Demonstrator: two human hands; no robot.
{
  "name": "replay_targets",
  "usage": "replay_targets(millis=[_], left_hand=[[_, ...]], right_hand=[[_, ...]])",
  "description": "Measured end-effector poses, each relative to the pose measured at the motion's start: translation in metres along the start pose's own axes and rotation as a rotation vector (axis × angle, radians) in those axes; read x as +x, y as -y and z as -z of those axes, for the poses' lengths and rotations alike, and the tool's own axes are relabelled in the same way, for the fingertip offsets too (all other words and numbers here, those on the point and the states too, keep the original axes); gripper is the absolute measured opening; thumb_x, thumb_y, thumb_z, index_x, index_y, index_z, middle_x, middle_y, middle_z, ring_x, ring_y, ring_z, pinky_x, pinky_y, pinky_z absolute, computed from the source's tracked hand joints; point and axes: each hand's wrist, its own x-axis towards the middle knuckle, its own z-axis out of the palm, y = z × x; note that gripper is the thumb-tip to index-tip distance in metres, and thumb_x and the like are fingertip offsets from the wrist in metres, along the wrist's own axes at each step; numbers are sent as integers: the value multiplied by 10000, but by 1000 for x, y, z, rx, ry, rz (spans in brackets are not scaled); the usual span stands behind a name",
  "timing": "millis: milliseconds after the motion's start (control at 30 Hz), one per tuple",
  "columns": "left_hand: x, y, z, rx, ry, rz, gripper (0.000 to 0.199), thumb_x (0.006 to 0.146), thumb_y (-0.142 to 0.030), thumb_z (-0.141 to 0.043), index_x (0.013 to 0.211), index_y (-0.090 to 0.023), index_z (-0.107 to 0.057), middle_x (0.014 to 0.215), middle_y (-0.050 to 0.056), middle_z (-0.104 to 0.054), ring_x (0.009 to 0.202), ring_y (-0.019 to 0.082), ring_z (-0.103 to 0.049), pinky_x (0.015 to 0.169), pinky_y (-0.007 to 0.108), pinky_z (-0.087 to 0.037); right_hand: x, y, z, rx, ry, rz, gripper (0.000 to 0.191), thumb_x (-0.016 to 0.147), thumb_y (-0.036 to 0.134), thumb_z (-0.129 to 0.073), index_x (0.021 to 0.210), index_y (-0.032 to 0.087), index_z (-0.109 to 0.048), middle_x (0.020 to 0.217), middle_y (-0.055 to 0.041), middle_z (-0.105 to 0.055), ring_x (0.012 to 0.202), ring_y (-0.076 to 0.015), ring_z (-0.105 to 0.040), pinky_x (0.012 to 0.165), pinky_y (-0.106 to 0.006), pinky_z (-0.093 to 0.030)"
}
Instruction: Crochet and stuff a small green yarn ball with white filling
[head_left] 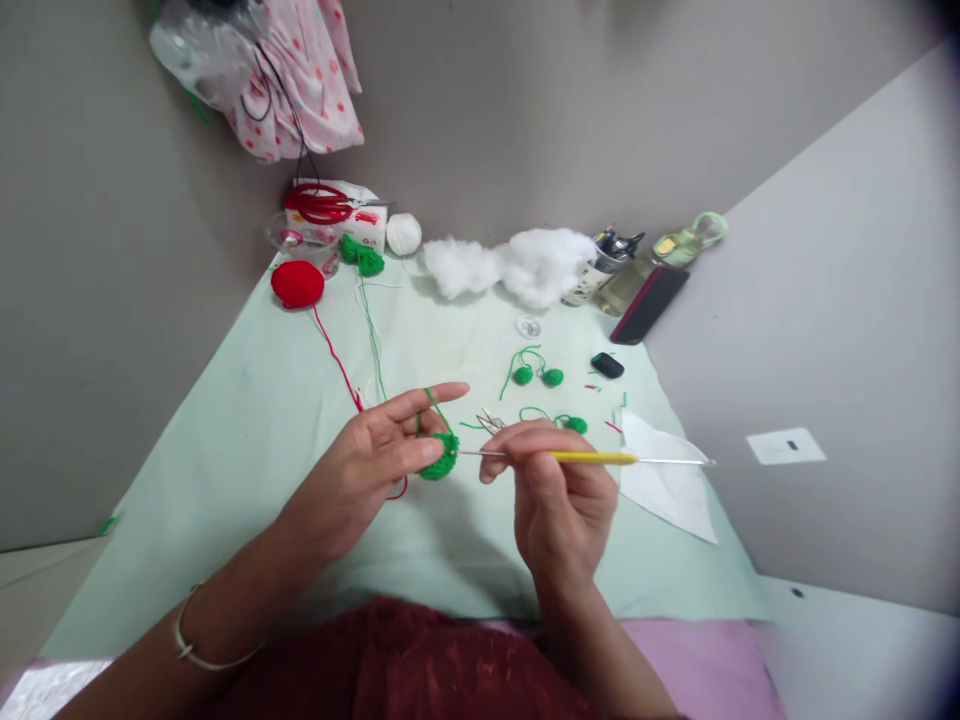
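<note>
Between the thumb and fingers of my left hand (375, 455) is a small round green crochet piece (442, 460). Green yarn (431, 400) runs over the raised index finger of that hand down to the piece. My right hand (562, 490) grips a crochet hook (592, 458) with a yellow handle, held level. The hook's thin metal tip reaches the right edge of the green piece; whether it is inside a stitch I cannot tell. Small scissors (491, 422) lie just beyond my right fingers, partly hidden. A loop of red yarn (401, 492) shows below the green piece.
At the back left are a red yarn ball (298, 285), green yarn (363, 256), a white ball (403, 235) and red scissors (322, 203). White stuffing (540, 265), a pen cup (592, 275), a bottle (626, 280) and a phone (649, 304) stand behind. Small green balls (553, 377) lie right of centre.
</note>
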Motion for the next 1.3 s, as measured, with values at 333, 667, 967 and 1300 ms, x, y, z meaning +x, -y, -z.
replay_targets(millis=[333,667,967,1300], left_hand=[[-3,5,-6,67,12,-36,415,830,-250,-831,1236,-319,-778,913,14,-698,798,124,-606,686,224,-480],[-6,1,-6,239,-60,-108,369,867,-214,-781,1222,-315,-763,879,-18,-635,790,117,-570,712,235,-478],[-6,-3,-17,446,-221,-194,359,829,-180,-740,1182,-243,-764,823,-14,-625,752,141,-556,717,274,-479],[-8,-1,-15,511,-230,-199,479,845,-203,-726,1320,-264,-702,831,-18,-621,739,142,-561,717,286,-493]], right_hand=[[1,-6,-1,111,55,-185,185,1045,277,-605,1053,267,-790,965,-34,-781,803,-152,-693,705,-309,-570],[4,4,5,-71,107,-27,224,1072,220,-513,1061,245,-735,954,-34,-787,767,-160,-715,706,-331,-602],[-3,4,8,-693,313,515,227,1025,136,-533,1191,186,-681,1067,-131,-794,961,-221,-764,766,-358,-651],[-1,3,7,-561,269,440,240,1014,99,-529,1170,189,-689,999,-114,-796,899,-205,-771,722,-337,-648]])
